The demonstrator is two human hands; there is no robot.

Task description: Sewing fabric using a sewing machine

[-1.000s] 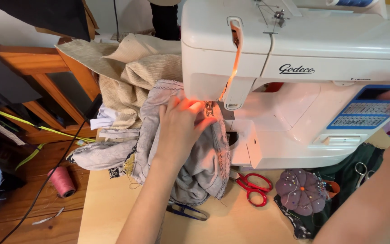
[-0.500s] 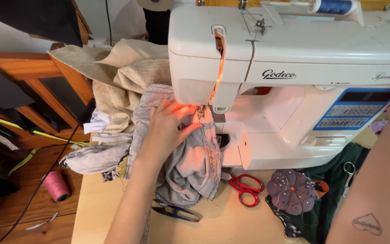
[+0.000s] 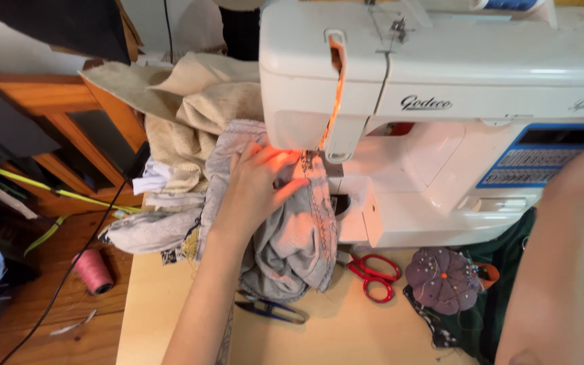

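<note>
The left hand (image 3: 259,186) lies flat with fingers spread on the soft grey cloth (image 3: 292,236), pinning it under the white sewing machine (image 3: 441,101) at 12 o'clock, while the right hand's grip hides off the edge.

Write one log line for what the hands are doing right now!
left hand: flat on grey fabric by needle | right hand: out of view, forearm raised | sewing machine: lamp lit | red scissors: on table

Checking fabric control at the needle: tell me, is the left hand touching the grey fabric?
Touching. The head view shows the left hand pressed flat on the grey fabric, fingers spread beside the needle.
</note>
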